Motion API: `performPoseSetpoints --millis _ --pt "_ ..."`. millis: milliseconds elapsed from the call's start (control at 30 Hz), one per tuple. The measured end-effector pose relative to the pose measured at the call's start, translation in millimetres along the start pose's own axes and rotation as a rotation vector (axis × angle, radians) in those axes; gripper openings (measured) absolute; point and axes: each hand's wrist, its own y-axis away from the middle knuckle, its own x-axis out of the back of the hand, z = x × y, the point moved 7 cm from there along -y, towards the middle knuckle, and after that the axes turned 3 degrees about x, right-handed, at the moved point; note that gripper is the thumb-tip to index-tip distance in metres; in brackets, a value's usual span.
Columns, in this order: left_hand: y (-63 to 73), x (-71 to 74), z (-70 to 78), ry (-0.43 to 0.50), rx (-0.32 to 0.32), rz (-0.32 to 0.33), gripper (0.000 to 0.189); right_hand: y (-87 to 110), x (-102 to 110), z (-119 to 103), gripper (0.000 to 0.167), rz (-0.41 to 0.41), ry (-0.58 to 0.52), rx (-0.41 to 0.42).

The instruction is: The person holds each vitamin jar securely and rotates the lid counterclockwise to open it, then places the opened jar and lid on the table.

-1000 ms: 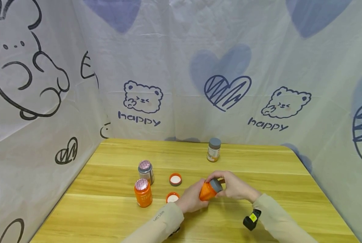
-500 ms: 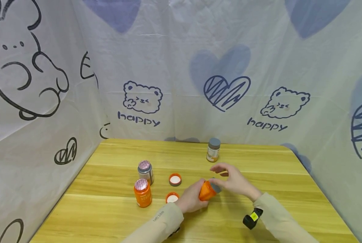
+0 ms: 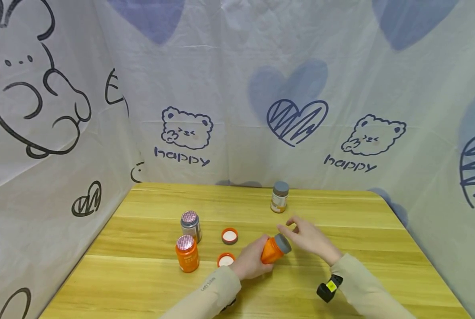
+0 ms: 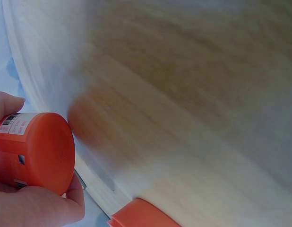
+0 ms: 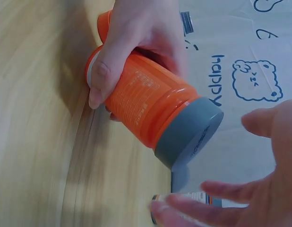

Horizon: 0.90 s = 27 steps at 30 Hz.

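My left hand (image 3: 251, 260) grips an orange bottle (image 3: 271, 251) round its body, tilted so that its grey screw cap (image 3: 283, 243) leans up to the right. In the left wrist view the bottle's round orange base (image 4: 54, 153) faces the camera, with thumb and fingers on both sides. My right hand (image 3: 310, 238) is just right of the cap, apart from it, fingers spread and holding nothing. The right wrist view shows the grey cap (image 5: 191, 132) seated on the bottle's neck, facing the right hand's loosely bent fingers.
An uncapped orange bottle (image 3: 188, 257) and an uncapped grey bottle (image 3: 192, 228), both with foil seals, stand to the left. Two caps lie inside-up nearby, one grey-rimmed cap (image 3: 230, 236) and one orange cap (image 3: 226, 259). A grey-capped bottle (image 3: 279, 197) stands at the back.
My right hand has let go of the grey cap and drawn back to the right, fingers opening. The left hand and the orange bottle have stayed in place.
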Motion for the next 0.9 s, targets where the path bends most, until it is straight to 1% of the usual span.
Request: performPoseSetpoints --millis 33,100,200,467,733,900 --pt "0.2 -0.2 0.0 -0.002 0.004 -0.003 0.052 0.9 -2.7 1.9 0.058 -0.031 -0.010 -0.029" --pt "0.4 -0.5 0.1 -0.005 0.006 -0.005 0.052 2.4 -8.1 3.6 0.058 -0.084 -0.038 -0.060" --pt "0.7 -0.6 0.2 -0.015 0.012 -0.009 0.053 3.5 -15.2 4.7 0.058 -0.132 -0.088 -0.083" --pt "0.5 -0.6 0.8 -0.045 0.015 -0.006 0.055 3.9 -24.0 2.7 0.057 -0.175 -0.152 -0.084" --pt "0.8 0.6 4.1 -0.035 0.008 -0.004 0.054 3.3 -26.9 3.0 0.057 -0.209 -0.142 -0.081" --pt "1.3 0.6 4.3 -0.042 0.017 -0.009 0.061 1.6 -27.9 4.2 0.055 -0.200 -0.143 -0.074"
